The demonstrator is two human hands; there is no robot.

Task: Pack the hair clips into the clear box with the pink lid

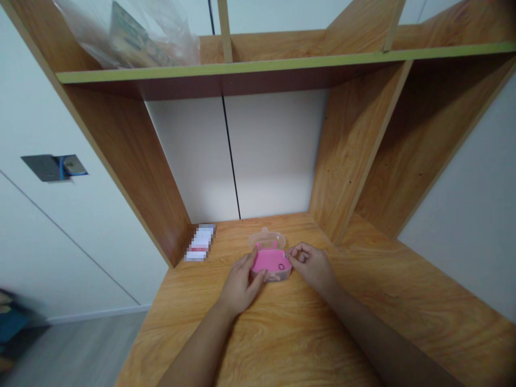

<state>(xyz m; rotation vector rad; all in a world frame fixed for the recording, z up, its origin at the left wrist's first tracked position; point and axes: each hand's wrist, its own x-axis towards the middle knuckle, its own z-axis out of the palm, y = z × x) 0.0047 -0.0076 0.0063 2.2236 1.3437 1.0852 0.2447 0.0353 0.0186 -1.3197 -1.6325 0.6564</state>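
Note:
A small plastic box (271,276) with clear sides stands on the wooden desk, its clear lid (278,239) tipped back. Inside lies a pink tray (268,259), and on that a small dark ring (281,266), perhaps a hair tie. My left hand (241,282) grips the box at its left side, thumb along the front and fingers at the back. At the right rim, my right hand (310,263) is closed in a pinch, thumb and index finger together. Whatever those fingertips hold is too small to name.
A blurred-out phone-like object (200,242) lies at the desk's back left. Wooden shelf panels (350,156) rise on both sides, and a shelf (262,80) crosses above, carrying a clear plastic bag (169,32). An open wall socket (54,167) shows blue wires at left.

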